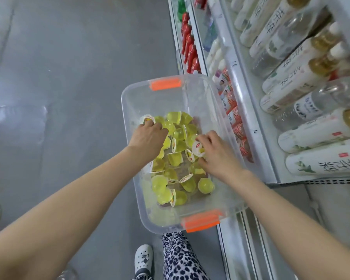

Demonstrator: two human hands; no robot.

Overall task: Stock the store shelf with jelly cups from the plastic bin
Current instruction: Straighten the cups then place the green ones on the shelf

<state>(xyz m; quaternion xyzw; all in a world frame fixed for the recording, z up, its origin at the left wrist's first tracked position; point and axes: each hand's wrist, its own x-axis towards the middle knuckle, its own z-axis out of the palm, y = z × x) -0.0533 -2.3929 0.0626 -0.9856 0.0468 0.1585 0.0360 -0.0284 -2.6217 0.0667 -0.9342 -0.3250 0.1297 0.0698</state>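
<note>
Inspected clear plastic bin with orange latch handles at its far and near ends, just beside the store shelf. Could not tell what supports it. Found a loose heap of yellow-green jelly cups across the bin bottom, tumbled every way: some dome up, some on their sides, white printed lids showing here and there. Saw none on the shelf in this view.

Found left hand down in the bin at its left wall, fingers curled together, tips pinching one lidded cup by the lid edge. Found right hand at the right of the heap, thumb and curled fingers closed round a second cup, lid facing up. Could not tell whether either palm hides more.

Judged step: gathering handfuls, shelving not yet begun.

Judged handling: light, small, smooth-walled and likely slippery; thin plastic stiff enough for a firm pinch, film lid the weak point. Advise gripping across the cup wall or under the lid rim, not pressing on the film.

Noted on the shelf: white bottles and red bottles further along. Noted grey floor and a white clog below.
</note>
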